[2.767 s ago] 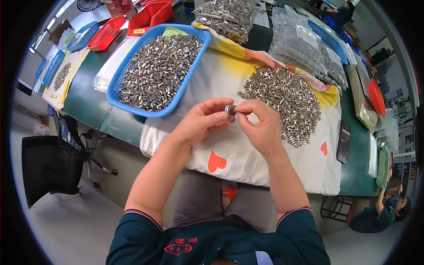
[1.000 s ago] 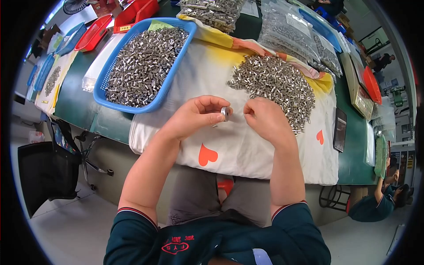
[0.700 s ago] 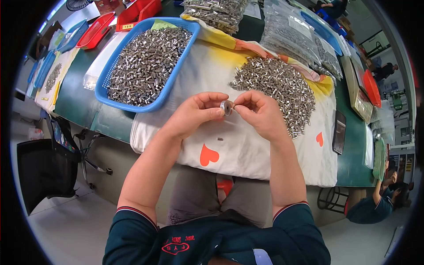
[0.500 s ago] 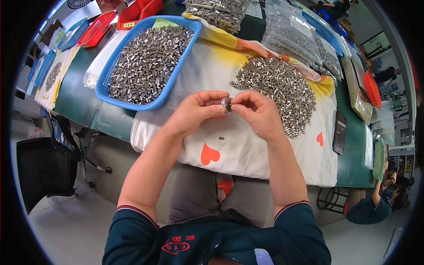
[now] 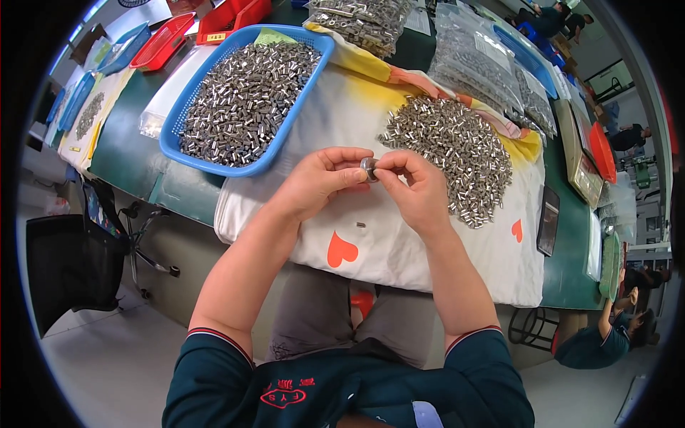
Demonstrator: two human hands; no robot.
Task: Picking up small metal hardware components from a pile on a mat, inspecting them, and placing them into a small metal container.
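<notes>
Over the white cloth point(image 5: 407, 260), my left hand point(image 5: 325, 178) pinches a small round metal piece point(image 5: 368, 167) with a shiny rim between thumb and fingers. My right hand point(image 5: 414, 184) meets it from the other side, thumb and forefinger closed at its face. Whatever sits in those right fingertips is too small and covered to make out. One loose metal pin point(image 5: 360, 225) lies on the cloth below my hands. A wide heap of short metal pins point(image 5: 457, 153) spreads just beyond my right hand. More pins fill a blue plastic basket point(image 5: 171, 128) at the left.
Bags of metal parts point(image 5: 471, 57) stand behind the heap. A dark flat phone-like object point(image 5: 548, 221) lies at the cloth's right edge. Red trays point(image 5: 163, 43) are at the far left on the green table point(image 5: 118, 153). Another person point(image 5: 599, 339) sits at the right.
Both hands stay together at the round metal piece, with only a slight shift of the right fingers against it. The whole view has moved a little.
</notes>
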